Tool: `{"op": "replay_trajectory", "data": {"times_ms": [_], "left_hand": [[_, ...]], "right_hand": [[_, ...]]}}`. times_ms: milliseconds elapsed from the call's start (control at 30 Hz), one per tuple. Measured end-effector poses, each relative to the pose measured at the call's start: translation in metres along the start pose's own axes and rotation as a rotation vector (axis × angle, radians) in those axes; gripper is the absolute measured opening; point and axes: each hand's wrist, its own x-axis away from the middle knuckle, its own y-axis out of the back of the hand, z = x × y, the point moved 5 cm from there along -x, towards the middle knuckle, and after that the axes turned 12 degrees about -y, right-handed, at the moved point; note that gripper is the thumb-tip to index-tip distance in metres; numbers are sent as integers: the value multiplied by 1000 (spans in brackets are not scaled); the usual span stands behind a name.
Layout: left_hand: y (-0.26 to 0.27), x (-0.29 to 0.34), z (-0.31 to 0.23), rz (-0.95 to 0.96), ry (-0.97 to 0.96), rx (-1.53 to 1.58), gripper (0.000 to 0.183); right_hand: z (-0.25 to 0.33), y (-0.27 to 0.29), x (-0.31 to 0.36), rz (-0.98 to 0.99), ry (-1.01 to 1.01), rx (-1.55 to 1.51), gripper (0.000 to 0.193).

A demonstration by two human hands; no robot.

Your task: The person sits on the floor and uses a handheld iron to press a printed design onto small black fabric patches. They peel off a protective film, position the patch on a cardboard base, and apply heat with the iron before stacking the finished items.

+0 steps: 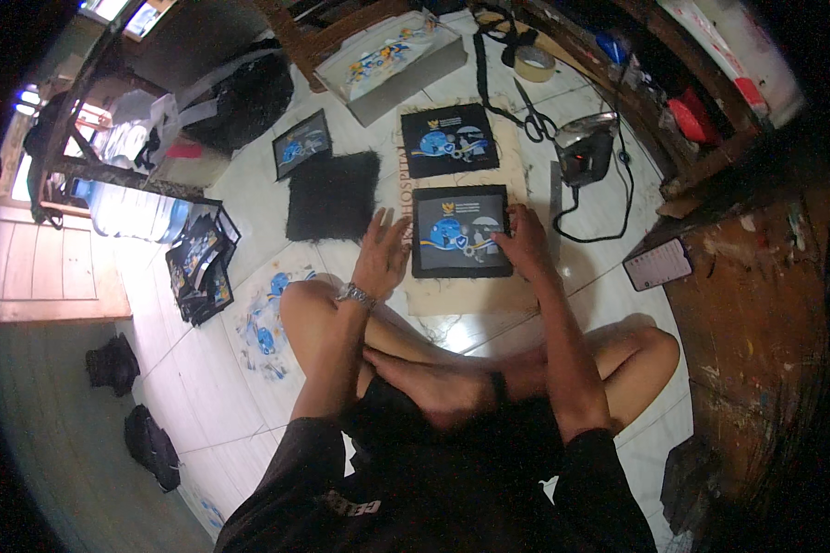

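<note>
A black square fabric patch with a blue, white and yellow printed design (461,251) lies flat on a cream cloth (466,297) in front of me. My right hand (527,241) is at its right edge, with the thumb over the print and the fingers bent around the side. Just off the left edge, my left hand (384,253) rests with its fingers stretched out, holding nothing. Beyond this patch lies a second printed patch (449,147) with frayed edges. Left of the cloth are a plain black fabric square (334,195) and a printed piece in clear film (302,146).
An iron (586,147) with a black cord stands at the right, near scissors (535,115), a metal ruler (555,198) and a tape roll (534,69). A phone (658,265) lies farther right. A grey box (406,78) stands at the back; stacked printed pieces (201,267) lie left.
</note>
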Motion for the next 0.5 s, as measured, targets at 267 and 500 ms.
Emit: {"op": "replay_trajectory", "data": {"times_ms": [267,500], "left_hand": [[-9,1,-5,114,-123,-150,54],[-6,1,-8,201,-80,-199,63]], "right_hand": [[-2,-3,-1,26,-1,55,58],[-4,-5,0,19,11,18,60]]}}
